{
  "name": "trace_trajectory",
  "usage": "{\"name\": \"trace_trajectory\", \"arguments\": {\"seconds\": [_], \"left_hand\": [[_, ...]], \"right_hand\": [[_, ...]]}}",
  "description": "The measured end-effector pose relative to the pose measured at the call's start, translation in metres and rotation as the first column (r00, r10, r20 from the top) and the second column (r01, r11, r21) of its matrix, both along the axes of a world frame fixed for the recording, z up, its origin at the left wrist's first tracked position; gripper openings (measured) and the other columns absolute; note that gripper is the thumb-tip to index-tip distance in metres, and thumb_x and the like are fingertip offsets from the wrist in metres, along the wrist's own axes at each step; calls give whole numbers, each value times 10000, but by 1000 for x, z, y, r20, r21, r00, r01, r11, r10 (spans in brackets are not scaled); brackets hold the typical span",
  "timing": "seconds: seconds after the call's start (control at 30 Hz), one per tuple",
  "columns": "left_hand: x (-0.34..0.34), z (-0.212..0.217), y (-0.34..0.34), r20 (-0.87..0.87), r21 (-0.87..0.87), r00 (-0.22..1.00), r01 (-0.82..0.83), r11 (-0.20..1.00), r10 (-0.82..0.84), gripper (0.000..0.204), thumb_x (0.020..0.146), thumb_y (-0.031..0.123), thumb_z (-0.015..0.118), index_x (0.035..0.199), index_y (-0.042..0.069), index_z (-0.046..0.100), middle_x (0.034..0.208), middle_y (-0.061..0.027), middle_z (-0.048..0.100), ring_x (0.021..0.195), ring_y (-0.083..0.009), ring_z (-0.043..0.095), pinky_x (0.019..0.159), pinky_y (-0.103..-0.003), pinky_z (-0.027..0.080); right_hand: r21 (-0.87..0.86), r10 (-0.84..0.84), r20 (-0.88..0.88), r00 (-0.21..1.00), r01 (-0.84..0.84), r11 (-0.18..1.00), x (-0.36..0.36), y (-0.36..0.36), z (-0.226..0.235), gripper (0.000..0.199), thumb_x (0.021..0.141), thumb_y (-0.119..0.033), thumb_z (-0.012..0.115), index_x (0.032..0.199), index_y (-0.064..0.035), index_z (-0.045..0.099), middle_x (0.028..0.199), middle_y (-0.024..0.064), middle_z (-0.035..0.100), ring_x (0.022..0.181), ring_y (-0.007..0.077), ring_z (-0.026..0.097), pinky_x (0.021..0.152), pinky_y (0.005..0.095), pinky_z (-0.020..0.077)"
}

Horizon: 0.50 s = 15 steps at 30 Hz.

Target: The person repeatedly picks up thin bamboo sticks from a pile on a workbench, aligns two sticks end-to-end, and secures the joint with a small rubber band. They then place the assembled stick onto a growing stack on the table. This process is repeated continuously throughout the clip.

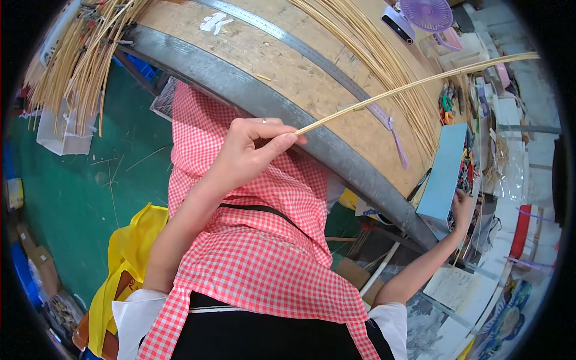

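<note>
My left hand (pixel 255 147) is closed over the end of a long, thin bamboo strip (pixel 384 96), thumb and fingers pinching it in front of my red checked apron. From there the strip runs up and to the right over the wooden tabletop (pixel 264 51). My right hand (pixel 462 211) reaches into a light blue open box (pixel 443 174) at the table's right end. Small dark and red pieces (pixel 467 171), perhaps clips, fill the box. Its fingertips are hidden among them, so I cannot see what they touch.
A metal ruler (pixel 300 48) and more bamboo strips (pixel 384 63) lie along the table. Bundled strips with clips (pixel 84 66) overhang the far left edge. A purple fan (pixel 426 13) stands at the upper right. Yellow cloth (pixel 129 252) hangs at my lower left.
</note>
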<state>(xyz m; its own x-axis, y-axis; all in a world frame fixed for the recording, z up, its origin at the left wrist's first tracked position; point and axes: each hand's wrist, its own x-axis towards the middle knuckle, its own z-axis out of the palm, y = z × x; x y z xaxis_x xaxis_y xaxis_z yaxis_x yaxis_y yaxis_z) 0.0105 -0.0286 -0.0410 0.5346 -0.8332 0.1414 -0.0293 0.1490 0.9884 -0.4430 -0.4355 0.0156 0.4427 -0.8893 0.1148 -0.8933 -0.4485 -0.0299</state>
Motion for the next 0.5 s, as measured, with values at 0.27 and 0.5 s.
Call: {"name": "trace_trajectory", "arguments": {"seconds": [0.27,0.5], "left_hand": [[-4,1,13,-115,109,993,14,994,-1,164,867,92,593,883,-33,699,702,-35,613,628,-65,482,556,-224,367],[-5,-11,10,-84,65,996,-12,998,17,233,880,187,604,883,-27,695,639,24,517,515,-32,387,450,-205,266]], "right_hand": [[-24,-58,-18,998,58,998,9,3,-14,206,791,-103,648,951,24,670,877,198,674,845,321,659,758,375,499],[-9,-80,24,996,80,997,12,5,-7,222,807,-95,610,979,35,667,898,223,671,851,323,662,761,384,494]]}}
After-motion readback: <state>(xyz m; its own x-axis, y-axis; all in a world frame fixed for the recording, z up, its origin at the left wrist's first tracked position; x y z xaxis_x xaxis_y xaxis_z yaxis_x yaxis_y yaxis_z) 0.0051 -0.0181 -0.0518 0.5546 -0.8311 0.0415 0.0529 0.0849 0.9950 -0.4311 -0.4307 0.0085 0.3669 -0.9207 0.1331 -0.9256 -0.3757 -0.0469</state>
